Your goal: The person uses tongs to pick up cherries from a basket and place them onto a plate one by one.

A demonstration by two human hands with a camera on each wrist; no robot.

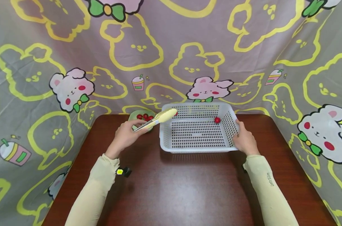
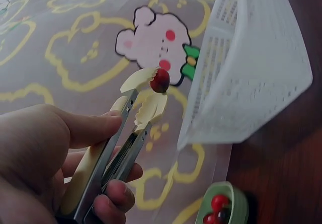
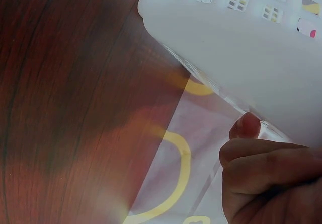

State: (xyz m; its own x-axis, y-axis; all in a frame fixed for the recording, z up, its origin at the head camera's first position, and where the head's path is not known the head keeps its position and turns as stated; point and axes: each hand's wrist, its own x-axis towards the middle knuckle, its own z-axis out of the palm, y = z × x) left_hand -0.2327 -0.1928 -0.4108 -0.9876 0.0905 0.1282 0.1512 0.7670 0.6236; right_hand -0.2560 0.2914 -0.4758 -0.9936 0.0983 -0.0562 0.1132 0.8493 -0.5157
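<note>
My left hand (image 1: 126, 135) holds metal tongs (image 1: 148, 124) with cream scalloped tips, thumb on one arm and fingers round the other. At the tips is a small red round fruit (image 2: 160, 80). It touches the upper tip; the tips look parted, and I cannot tell how firmly it is held. The tongs reach over the left rim of a white perforated basket (image 1: 197, 150). On the basket's right side, my right hand (image 1: 245, 140) grips the rim. The basket looks lifted off the table. Another red fruit (image 1: 217, 120) lies inside, toward the back right.
A light green bowl (image 1: 133, 115) with several red fruits (image 1: 145, 116) stands left of the basket, partly hidden by the left hand and tongs. The brown wooden table (image 1: 185, 188) meets a patterned curtain (image 1: 159, 47) at the back and sides.
</note>
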